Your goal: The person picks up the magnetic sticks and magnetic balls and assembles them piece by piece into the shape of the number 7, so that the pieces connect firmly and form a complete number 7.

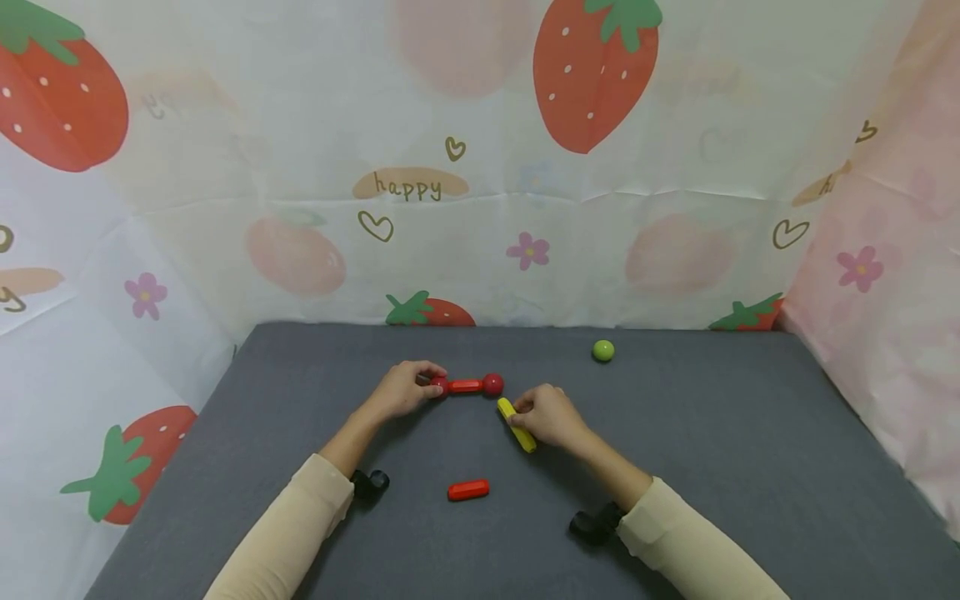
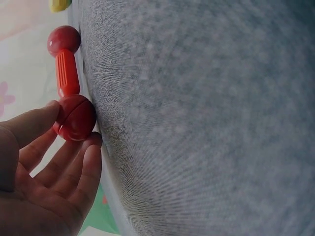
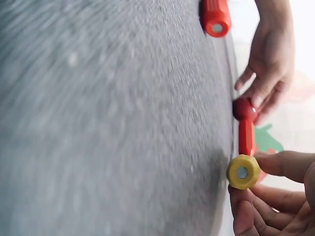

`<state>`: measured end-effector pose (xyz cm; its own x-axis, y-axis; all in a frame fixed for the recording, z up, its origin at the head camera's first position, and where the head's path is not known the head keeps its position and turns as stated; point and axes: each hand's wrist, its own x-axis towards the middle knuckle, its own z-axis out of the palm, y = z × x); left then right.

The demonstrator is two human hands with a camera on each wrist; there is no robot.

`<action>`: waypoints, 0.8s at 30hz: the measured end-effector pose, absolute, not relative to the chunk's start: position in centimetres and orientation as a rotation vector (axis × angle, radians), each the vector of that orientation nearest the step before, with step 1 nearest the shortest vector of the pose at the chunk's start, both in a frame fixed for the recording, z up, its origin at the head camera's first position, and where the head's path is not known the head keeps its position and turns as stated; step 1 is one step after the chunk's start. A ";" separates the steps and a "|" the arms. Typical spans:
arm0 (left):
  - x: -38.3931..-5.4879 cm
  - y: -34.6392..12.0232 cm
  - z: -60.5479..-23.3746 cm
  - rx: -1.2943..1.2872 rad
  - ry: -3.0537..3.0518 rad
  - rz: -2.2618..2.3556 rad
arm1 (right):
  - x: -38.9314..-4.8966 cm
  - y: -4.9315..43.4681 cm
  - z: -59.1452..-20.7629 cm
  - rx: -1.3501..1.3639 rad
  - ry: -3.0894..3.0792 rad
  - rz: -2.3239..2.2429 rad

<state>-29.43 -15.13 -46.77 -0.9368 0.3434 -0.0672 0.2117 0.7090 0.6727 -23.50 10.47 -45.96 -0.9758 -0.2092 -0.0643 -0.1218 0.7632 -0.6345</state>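
My left hand (image 1: 403, 389) grips a dark red ball (image 2: 75, 118) between thumb and fingers, at the left end of a red ribbed rod (image 1: 466, 386). A second red ball (image 1: 492, 384) sits at the rod's right end, so the three form a dumbbell shape lying on the table. Just right of it, my right hand (image 1: 551, 415) pinches a yellow rod (image 1: 517, 425) that slants with its upper end close to the second ball. In the right wrist view, a silvery disc shows in the near end of the yellow rod (image 3: 243, 172).
A loose red rod (image 1: 468, 490) lies nearer me between the forearms, with a silvery disc in its end. Toward the back right is a green ball (image 1: 603, 350). The grey table (image 1: 697, 433) backs onto a strawberry-print cloth (image 1: 480, 267). Black wrist cameras hang under both sleeves.
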 end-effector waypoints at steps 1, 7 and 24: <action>-29.4 -15.1 -46.8 0.446 2.727 1.041 | -23.5 10.2 -46.0 -0.248 2.828 -1.011; -29.4 -15.1 -46.7 0.446 2.725 1.041 | -23.8 9.1 -46.2 -0.192 2.855 -1.030; -29.4 -15.1 -46.7 0.466 2.722 1.041 | -23.6 7.7 -46.1 -0.149 2.895 -1.008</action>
<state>-29.38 -15.14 -46.71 -0.9326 0.3553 -0.0636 0.2221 0.7038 0.6747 -23.58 7.70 -46.13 -0.9927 -0.1154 -0.0365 -0.0677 0.7797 -0.6225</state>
